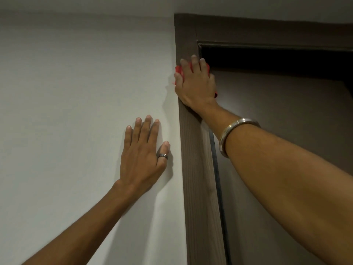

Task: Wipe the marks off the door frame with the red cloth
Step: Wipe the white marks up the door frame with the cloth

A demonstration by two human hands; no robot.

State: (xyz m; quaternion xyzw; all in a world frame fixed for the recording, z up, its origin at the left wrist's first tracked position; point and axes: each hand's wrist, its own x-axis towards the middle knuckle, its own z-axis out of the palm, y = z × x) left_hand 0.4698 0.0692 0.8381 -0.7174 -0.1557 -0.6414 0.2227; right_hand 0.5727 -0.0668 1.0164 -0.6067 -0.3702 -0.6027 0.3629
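Note:
A dark brown wooden door frame [196, 159] runs up the middle of the view and turns right along the top. My right hand [196, 83] presses the red cloth [179, 70] flat against the frame's upright, just below the top corner. Only small bits of the cloth show around my fingers and at my wrist. My left hand [143, 155] lies flat on the white wall to the left of the frame, fingers spread, holding nothing. It wears a dark ring. No marks on the frame can be made out.
The white wall [76, 92] fills the left half. Right of the frame is the brown door [286, 111], with a dark gap [267, 58] above it under the frame's top piece. A metal bangle [229, 134] sits on my right forearm.

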